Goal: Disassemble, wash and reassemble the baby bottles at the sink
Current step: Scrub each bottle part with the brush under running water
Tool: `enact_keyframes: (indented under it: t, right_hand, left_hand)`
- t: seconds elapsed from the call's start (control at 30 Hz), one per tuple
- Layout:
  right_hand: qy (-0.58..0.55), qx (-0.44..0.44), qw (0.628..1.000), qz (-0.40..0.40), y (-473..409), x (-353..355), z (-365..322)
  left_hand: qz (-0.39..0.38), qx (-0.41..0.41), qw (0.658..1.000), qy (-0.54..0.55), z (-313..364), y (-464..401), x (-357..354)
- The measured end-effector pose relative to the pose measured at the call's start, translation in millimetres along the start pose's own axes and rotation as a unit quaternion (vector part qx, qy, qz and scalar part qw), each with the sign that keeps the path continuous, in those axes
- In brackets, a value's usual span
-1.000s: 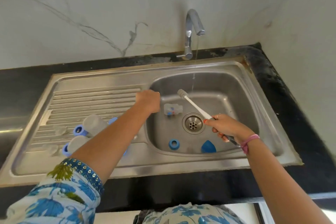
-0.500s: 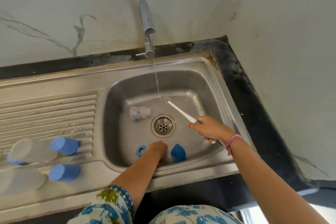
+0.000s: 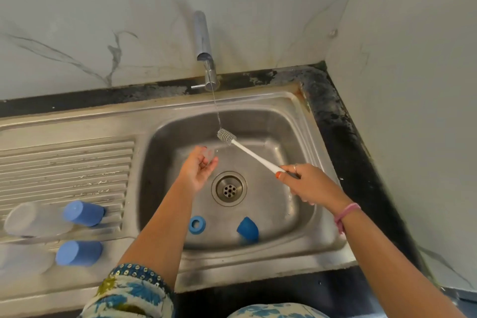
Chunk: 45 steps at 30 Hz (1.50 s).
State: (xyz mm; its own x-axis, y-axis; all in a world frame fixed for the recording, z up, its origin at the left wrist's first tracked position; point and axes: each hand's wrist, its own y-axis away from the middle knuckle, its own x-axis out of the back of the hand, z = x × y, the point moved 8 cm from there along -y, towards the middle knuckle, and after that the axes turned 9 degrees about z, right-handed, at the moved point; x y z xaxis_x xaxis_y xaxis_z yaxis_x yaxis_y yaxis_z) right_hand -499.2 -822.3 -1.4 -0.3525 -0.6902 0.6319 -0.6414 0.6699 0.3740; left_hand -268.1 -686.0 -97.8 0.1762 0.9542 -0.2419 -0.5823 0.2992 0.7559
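1. Water from the tap point(image 3: 204, 44) falls in a thin stream onto the bristle head of the bottle brush point(image 3: 249, 151), in the far part of the sink basin point(image 3: 304, 137).
2. Right hand point(image 3: 311, 184) grasps the brush handle; its long axis runs from this hand up and left.
3. Left hand point(image 3: 197, 169) holds a small clear piece, probably a nipple point(image 3: 209, 155), in curled fingers, just left of the bristles and nearer to them than the right hand.
4. Blue ring point(image 3: 197, 224) and blue cap point(image 3: 247, 230) lie near in the basin; two capped bottles point(image 3: 51, 217) lie on the drainboard, left.

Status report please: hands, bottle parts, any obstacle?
Left hand holds clear teat. Right hand grips brush under running water. Blue ring, cap wait in basin.
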Motion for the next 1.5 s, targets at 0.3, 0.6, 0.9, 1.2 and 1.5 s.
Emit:
enact_keyframes:
  t: [0.3, 0.6, 0.9, 1.2, 1.5]
  right_hand:
    - [0.036, 0.024, 0.996, 0.072, 17.4, 3.9, -6.5]
    - [0.304, 0.12, 0.928, 0.181, 28.6, 7.9, -35.4]
    - [0.29, 0.095, 0.933, 0.19, 26.3, -0.8, -36.6]
    - [-0.013, -0.01, 0.998, 0.059, 14.7, -8.9, -24.9]
    - [0.069, 0.072, 0.988, 0.115, 19.0, -33.1, -45.5]
  left_hand:
    - [-0.037, 0.008, 0.998, 0.042, 35.0, 9.7, -48.8]
    - [-0.042, 0.002, 0.997, -0.068, 60.2, 9.1, -66.3]
    - [-0.092, -0.028, 0.988, -0.12, 67.1, 8.6, -82.7]
    - [-0.119, -0.05, 0.964, -0.232, 71.2, 11.3, -85.8]
    - [-0.017, -0.055, 0.983, -0.174, 76.8, 22.8, -109.8]
